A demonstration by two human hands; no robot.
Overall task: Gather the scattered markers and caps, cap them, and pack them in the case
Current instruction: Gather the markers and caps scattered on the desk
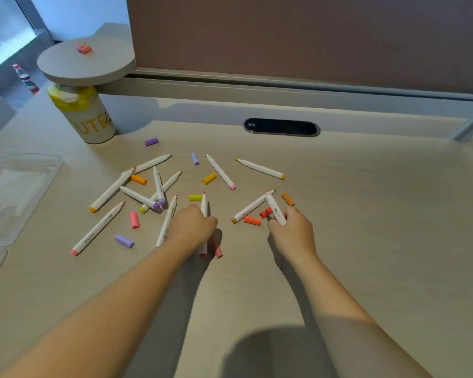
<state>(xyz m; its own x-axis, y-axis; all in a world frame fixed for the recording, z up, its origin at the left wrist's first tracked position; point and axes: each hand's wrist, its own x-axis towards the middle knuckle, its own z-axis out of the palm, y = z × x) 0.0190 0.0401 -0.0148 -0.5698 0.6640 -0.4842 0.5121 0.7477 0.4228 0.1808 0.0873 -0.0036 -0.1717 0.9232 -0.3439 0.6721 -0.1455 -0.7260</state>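
Observation:
Several white uncapped markers and loose coloured caps lie scattered on the pale wooden desk. My left hand grips a white marker with a red tip, which runs under my fist toward me. My right hand pinches another white red-tipped marker, tilted up off the desk. A red cap and an orange-red cap lie just left of my right hand. An orange cap lies beyond it. The clear plastic case sits open at the far left.
A white and yellow canister stands at the back left under a round grey shelf holding small pink pieces. A black cable slot sits in the desk before the brown partition. A bottle stands beyond the desk.

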